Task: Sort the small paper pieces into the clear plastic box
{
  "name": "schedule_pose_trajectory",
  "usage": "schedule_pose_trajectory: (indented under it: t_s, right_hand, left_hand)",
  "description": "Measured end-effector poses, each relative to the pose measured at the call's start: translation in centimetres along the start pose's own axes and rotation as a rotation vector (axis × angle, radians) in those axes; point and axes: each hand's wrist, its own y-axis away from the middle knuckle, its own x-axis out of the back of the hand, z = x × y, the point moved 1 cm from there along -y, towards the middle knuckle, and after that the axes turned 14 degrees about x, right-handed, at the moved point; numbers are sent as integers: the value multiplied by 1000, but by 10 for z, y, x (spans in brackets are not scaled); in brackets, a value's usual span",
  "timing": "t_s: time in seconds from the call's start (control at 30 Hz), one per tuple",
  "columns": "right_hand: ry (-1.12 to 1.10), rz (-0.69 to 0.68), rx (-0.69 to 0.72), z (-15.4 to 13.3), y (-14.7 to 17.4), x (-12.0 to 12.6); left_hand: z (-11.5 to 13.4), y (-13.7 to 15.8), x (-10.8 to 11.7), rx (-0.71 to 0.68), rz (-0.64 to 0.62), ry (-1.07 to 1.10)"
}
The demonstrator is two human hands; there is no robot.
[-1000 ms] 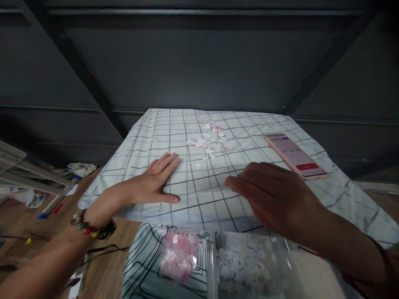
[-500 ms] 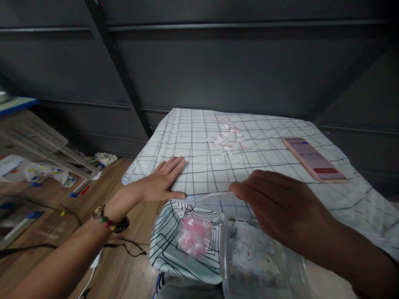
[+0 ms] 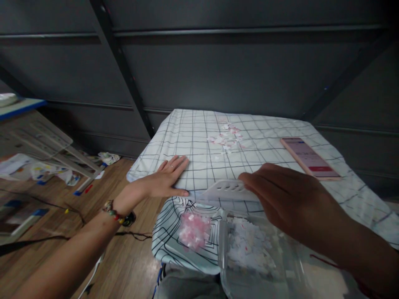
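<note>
My left hand (image 3: 166, 177) lies flat with spread fingers on the front left of the checked tablecloth (image 3: 199, 164). In my right hand (image 3: 277, 191) is a thin white slotted plastic scraper (image 3: 229, 189), held at the table's front edge; the fingers cover its right end. Below the scraper sits a pale blue, black-lined cloth surface (image 3: 163, 245) bearing a heap of pink and white paper bits (image 3: 193, 232). Beside it, a clear plastic box (image 3: 222, 253) holds white paper scraps (image 3: 249, 241); my right forearm partly hides it. Farther back, loose paper scraps (image 3: 226, 139) are scattered on the tablecloth.
A phone in a pink case (image 3: 308, 158) rests on the table's right side. Dark panels (image 3: 218, 74) stand behind the table. To the left are a white-legged stand (image 3: 77, 158) and black cables (image 3: 134, 236) on the wooden floor (image 3: 127, 265).
The scraper in my right hand has turned so its slotted face shows, and that hand has shifted slightly right. My left hand stays flat. The view has moved a little.
</note>
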Motion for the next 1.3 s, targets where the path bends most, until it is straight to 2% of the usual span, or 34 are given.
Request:
schedule_pose_trajectory:
  t_s: [0.17,0.3,0.4,0.47,0.57,0.77,0.87,1.03,1.17,1.3]
  right_hand:
    - [-30,-108,-71,2,5,-5]
    - [-108,-80,-57,-8,2,-5]
    - [-69,-56,-45,-5,2,0]
    - [-25,-55,-75,7,6,4]
    - [45,-66,-200,38,19,2]
    - [93,-153,-367,106,44,-33]
    - [87,-161,-344,123,46,-55]
    - [70,-147,-299,131,45,-78]
    - [24,-119,-233,130,42,-83]
    - [25,-155,-131,124,35,-76]
  left_hand:
    - [6,-9,1,-22,-5,21]
    - [4,-11,-1,-62,5,35]
    - [3,-8,-1,-42,-2,34]
    - [5,-7,1,-15,-8,30]
    - [18,-14,7,29,-15,27]
    - [55,-66,22,99,-20,20]
    - [61,-96,31,106,-21,14]
    - [54,-130,43,81,-53,-11]
    - [47,-137,37,-29,-17,13]
    - [40,-134,27,-120,37,79]
